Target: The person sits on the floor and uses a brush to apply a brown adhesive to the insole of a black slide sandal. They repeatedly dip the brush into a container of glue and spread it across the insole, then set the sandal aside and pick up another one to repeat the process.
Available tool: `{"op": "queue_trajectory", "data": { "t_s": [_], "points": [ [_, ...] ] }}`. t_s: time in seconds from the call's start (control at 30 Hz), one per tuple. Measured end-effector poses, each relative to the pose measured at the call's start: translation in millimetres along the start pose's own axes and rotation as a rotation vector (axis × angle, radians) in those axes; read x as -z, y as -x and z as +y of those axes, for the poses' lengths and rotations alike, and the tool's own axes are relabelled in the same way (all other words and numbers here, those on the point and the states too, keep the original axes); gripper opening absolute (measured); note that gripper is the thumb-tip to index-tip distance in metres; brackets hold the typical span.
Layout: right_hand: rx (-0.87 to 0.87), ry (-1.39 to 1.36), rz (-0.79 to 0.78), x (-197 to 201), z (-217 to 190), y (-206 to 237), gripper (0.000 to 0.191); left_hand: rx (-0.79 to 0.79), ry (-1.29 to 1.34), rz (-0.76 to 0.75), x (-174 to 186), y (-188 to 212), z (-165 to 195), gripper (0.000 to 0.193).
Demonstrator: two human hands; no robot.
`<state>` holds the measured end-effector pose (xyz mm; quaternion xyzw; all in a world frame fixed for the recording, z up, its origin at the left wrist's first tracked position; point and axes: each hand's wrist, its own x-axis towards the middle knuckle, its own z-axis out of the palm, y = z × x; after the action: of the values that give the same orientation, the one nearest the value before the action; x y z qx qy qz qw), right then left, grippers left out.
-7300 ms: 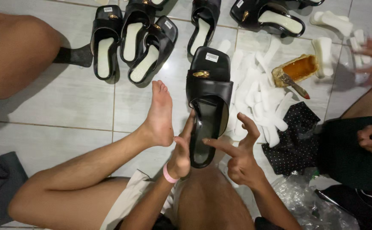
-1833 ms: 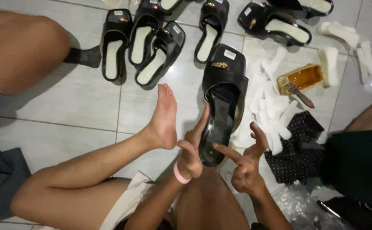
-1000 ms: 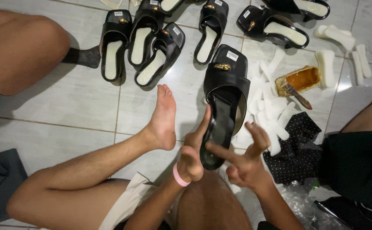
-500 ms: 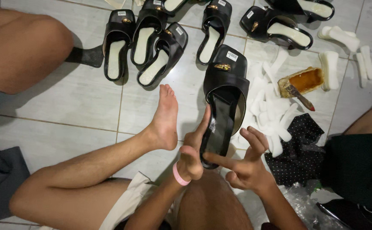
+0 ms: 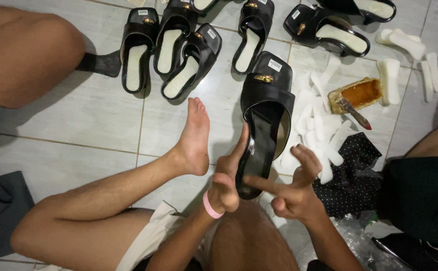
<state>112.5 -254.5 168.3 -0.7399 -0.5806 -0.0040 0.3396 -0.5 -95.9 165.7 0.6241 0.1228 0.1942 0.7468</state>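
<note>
The left hand (image 5: 227, 180) grips a glossy black slip-on sandal with a gold buckle (image 5: 264, 125) upright over the tiled floor (image 5: 78, 125), its footbed bare, while the open right hand (image 5: 291, 193) fingers its heel, white foam insoles (image 5: 317, 125) lying just beside.

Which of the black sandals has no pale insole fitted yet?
The black sandal gripped by the left hand: its footbed is bare black, while the sandals on the floor show cream insoles.
</note>
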Motion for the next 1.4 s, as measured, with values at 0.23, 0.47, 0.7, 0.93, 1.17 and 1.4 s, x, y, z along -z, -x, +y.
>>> {"op": "queue_trajectory", "data": {
  "t_s": [0.23,0.47,0.7,0.93,1.17,1.4],
  "points": [
    [0.003,0.05,-0.049,-1,-1,-1,0.057,-0.012,-0.014,-0.007,1,1,-3,0.13],
    [0.012,0.001,0.044,0,2,-3,0.062,-0.044,0.001,0.002,0,1,-2,0.128],
    [0.092,-0.064,-0.039,1,4,-1,0.055,0.006,0.017,-0.021,3,0,0,0.13],
    [-0.006,0.029,-0.001,-5,10,2,0.063,-0.032,0.006,-0.031,1,1,0,0.129],
    [0.147,-0.121,-0.025,-1,9,-2,0.051,-0.043,0.03,0.001,1,1,1,0.127],
    [0.119,-0.086,-0.024,-2,7,-4,0.048,-0.042,0.003,-0.019,3,2,-2,0.129]
  ]
}}
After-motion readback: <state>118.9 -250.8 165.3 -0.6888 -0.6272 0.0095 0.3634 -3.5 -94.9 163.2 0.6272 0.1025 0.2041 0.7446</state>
